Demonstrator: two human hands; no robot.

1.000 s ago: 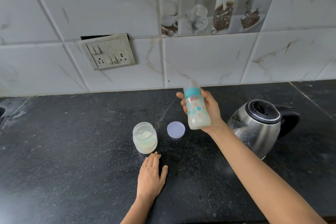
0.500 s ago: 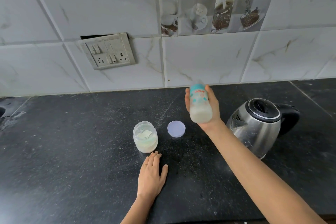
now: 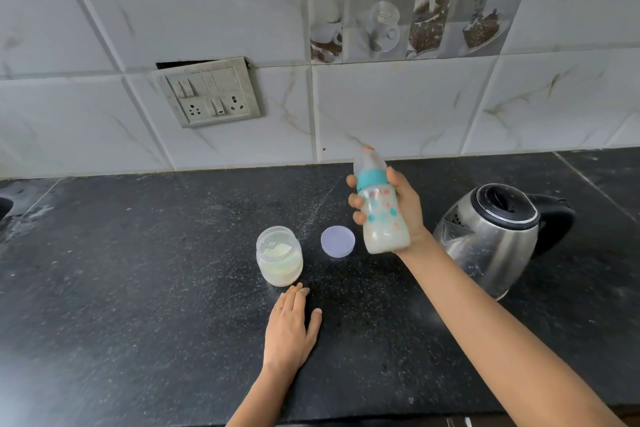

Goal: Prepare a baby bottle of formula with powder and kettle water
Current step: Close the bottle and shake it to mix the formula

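Note:
My right hand [image 3: 405, 208] grips a baby bottle [image 3: 381, 215] with a teal collar and clear teat, held up over the black counter [image 3: 138, 288], nearly upright and blurred. Milky white liquid fills the bottle. An open clear jar of pale formula powder [image 3: 279, 256] stands at the counter's middle, with its round lilac lid [image 3: 337, 241] lying flat to its right. My left hand [image 3: 291, 329] rests flat on the counter just in front of the jar, fingers straight, holding nothing. A steel kettle [image 3: 491, 239] with black lid and handle stands to the right of the bottle.
A tiled wall [image 3: 398, 107] with a switch and socket plate [image 3: 209, 92] runs along the back of the counter. Some spilled powder specks lie on the counter behind the lid. A sink edge [image 3: 5, 208] shows at the far left.
The bottle in my right hand has swung from tipped away to teat-up again, moving up and down. My left hand, the jar, the lid and the kettle have stayed put.

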